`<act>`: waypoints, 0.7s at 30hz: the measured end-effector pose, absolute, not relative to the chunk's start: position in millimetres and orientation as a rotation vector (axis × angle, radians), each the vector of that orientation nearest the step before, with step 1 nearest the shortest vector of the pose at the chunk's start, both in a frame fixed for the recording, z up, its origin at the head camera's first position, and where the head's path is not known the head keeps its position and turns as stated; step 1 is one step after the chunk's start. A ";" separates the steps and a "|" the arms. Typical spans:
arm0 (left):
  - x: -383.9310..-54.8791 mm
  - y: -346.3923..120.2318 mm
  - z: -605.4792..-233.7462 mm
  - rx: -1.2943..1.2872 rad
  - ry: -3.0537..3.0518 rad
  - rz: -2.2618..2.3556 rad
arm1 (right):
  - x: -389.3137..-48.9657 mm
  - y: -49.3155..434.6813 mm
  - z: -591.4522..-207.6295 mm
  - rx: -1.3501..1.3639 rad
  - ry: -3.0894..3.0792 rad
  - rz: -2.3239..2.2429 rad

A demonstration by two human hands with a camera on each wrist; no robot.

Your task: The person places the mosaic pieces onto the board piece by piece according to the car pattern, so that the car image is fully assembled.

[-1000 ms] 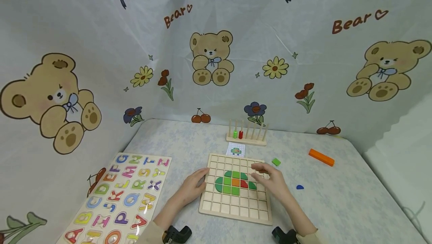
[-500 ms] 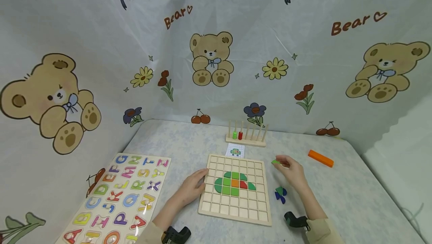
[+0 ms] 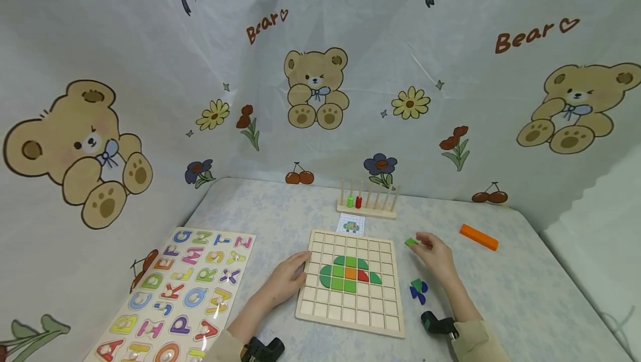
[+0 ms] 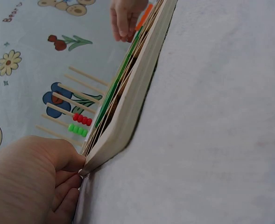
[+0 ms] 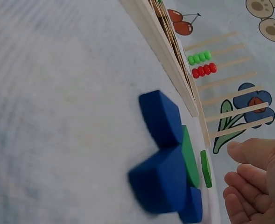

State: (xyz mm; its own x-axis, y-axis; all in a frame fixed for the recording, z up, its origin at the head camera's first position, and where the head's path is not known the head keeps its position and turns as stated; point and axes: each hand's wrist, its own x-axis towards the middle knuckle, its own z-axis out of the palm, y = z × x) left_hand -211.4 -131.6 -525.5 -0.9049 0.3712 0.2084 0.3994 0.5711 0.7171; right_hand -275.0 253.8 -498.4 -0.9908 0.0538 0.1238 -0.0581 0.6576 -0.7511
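Observation:
My left hand (image 3: 285, 277) holds the left edge of the square wooden grid board (image 3: 325, 309), thumb and fingers at its corner in the left wrist view. Green, orange and red tiles (image 3: 350, 273) fill cells in the board's middle. Right of the board, my right hand (image 3: 437, 254) is at a small green square tile (image 3: 410, 242) on the table. In the right wrist view, a gap shows between thumb and fingers, and the green tile lies just beyond the fingertips. Below this hand sit several blue pieces (image 5: 163, 179) with a darker green piece (image 5: 190, 158).
A picture card (image 3: 350, 224) lies behind the board. Beyond it stands a peg rack (image 3: 367, 212) with green and red beads. An orange bar (image 3: 478, 237) lies far right, and an alphabet puzzle board (image 3: 192, 262) covers the left side. A bear-print cloth hangs behind.
My right hand has gone from over the board rightward to the green square tile, uncovering the blue pieces. It has barely moved in the last half second. The left hand stays at the board.

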 end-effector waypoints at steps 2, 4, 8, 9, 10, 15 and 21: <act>-211.2 -131.4 -525.1 -0.673 -2.752 -1.268 | -277.1 254.6 -501.8 0.008 -2.731 1.211; -211.2 -131.3 -524.9 -0.671 -2.754 -1.265 | -279.3 255.9 -506.8 0.018 -2.726 1.169; -210.8 -131.1 -525.8 -0.673 -2.758 -1.254 | -280.9 258.1 -517.0 0.032 -2.727 1.100; -210.7 -131.0 -526.0 -0.675 -2.758 -1.253 | -280.5 257.8 -519.0 0.036 -2.728 1.088; -210.5 -131.1 -526.2 -0.675 -2.757 -1.254 | -280.4 257.4 -520.8 0.035 -2.727 1.079; -210.6 -131.2 -526.6 -0.675 -2.751 -1.262 | -282.2 255.1 -527.0 0.034 -2.697 1.041; -211.7 -131.4 -526.9 -0.671 -2.752 -1.255 | -286.6 253.1 -530.0 -0.008 -2.685 0.990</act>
